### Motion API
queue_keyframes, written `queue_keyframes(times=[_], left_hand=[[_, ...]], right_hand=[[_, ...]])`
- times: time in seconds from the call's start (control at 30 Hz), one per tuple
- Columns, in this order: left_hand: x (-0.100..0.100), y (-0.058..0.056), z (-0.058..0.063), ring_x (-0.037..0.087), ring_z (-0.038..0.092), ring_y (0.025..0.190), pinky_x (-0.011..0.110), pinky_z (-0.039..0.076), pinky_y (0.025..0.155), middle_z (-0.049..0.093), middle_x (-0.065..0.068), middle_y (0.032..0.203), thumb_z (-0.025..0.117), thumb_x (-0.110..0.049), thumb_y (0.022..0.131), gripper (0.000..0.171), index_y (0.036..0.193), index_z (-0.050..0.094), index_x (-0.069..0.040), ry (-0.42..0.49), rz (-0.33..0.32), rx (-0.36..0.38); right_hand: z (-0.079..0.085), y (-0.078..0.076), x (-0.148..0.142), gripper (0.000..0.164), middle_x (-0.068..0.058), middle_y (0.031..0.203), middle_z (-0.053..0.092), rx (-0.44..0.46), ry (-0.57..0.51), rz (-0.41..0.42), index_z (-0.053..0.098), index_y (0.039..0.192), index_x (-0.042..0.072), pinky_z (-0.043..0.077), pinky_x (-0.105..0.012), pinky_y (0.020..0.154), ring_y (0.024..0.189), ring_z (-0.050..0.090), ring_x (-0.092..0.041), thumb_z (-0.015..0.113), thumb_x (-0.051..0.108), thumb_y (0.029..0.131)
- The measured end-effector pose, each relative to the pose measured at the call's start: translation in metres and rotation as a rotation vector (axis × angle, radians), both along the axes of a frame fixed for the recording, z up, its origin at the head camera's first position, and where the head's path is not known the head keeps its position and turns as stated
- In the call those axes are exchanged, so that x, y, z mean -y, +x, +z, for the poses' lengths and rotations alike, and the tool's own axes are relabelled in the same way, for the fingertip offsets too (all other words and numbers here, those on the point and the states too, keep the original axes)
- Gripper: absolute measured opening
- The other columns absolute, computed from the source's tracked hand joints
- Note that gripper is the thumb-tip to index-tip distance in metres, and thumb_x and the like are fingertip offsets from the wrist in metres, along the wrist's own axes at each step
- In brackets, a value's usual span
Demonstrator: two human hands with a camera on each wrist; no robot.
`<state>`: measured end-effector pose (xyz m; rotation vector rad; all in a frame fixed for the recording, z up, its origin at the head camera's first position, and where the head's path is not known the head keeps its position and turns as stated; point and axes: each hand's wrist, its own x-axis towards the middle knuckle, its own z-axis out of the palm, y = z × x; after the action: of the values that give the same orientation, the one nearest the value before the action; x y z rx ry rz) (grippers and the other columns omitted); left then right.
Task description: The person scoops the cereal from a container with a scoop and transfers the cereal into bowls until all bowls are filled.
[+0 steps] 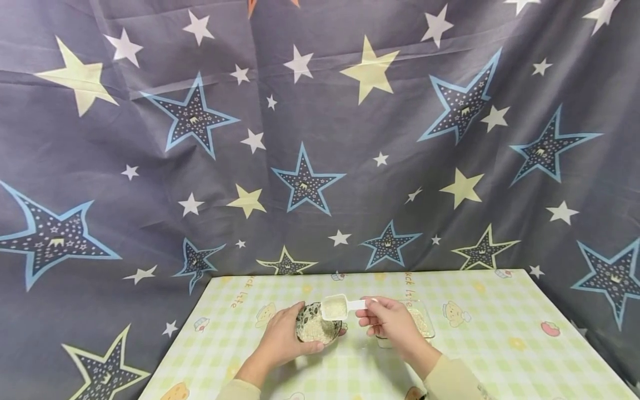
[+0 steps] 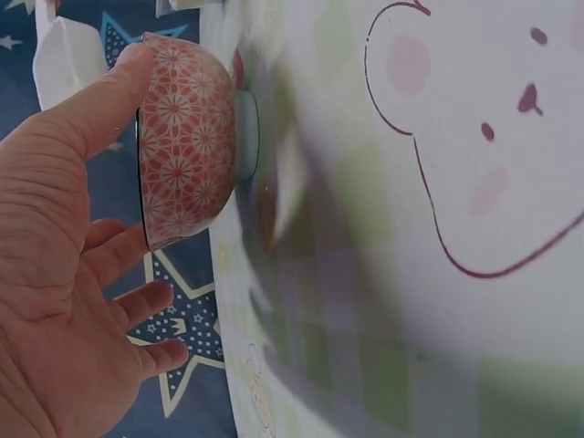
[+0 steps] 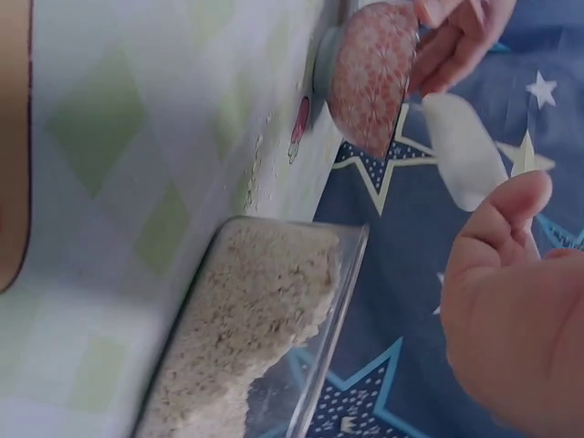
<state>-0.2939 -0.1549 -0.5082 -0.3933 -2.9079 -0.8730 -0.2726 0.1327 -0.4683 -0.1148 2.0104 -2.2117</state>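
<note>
My left hand (image 1: 286, 340) grips a small bowl (image 2: 187, 146) by its rim, the thumb at the near edge and some fingers on the far side. The bowl is red with white flowers outside, has a leafy pattern inside, and holds pale rice grains (image 1: 316, 331). In my right hand (image 1: 395, 326) is the handle of a white measuring scoop (image 1: 357, 305), pinched between thumb and fingers. The scoop's cup, with rice in it, overlaps the bowl's far right rim in the head view. From the right wrist view, the cup (image 3: 464, 151) appears just above the bowl's opening.
A clear rectangular container (image 3: 315, 383) of rice (image 3: 265, 292) stands on the table under my right forearm, partly hidden in the head view. The table wears a green-and-white checked cloth (image 1: 500, 361) with cartoon prints. A dark star-patterned curtain (image 1: 320, 128) hangs behind the table.
</note>
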Motion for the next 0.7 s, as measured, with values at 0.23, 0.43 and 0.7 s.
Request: queue_keyframes(times=[0.23,0.43,0.7], left_hand=[[-0.002,-0.003,0.002,0.046,0.057,0.137,0.066,0.042,0.12,0.063,0.022,0.148,0.096,-0.064,0.065,0.121,0.159,0.047,-0.005,-0.015,0.017,0.027],[-0.004,-0.003,0.008,0.044,0.059,0.134,0.067,0.04,0.121,0.064,0.022,0.146,0.095,-0.064,0.067,0.12,0.159,0.047,-0.005,-0.05,0.011,0.051],[-0.005,-0.001,0.016,0.045,0.06,0.131,0.071,0.04,0.118,0.066,0.022,0.145,0.098,-0.059,0.067,0.116,0.156,0.049,-0.002,-0.061,-0.005,0.061]], right_hand=[[-0.005,0.009,0.015,0.037,-0.018,0.105,0.08,-0.181,0.175,-0.007,0.066,0.136,-0.006,0.062,-0.024,0.062,0.08,0.071,-0.01,0.062,0.018,0.109],[-0.011,0.017,0.022,0.031,-0.001,0.084,0.076,-0.505,0.525,-0.024,0.074,0.131,0.004,0.058,-0.021,0.06,0.068,0.063,0.001,0.065,0.023,0.108],[-0.021,0.025,0.028,0.025,0.002,0.11,0.083,-1.128,0.882,-0.119,0.078,0.124,0.012,0.066,-0.027,0.078,0.09,0.077,-0.009,0.075,0.016,0.099]])
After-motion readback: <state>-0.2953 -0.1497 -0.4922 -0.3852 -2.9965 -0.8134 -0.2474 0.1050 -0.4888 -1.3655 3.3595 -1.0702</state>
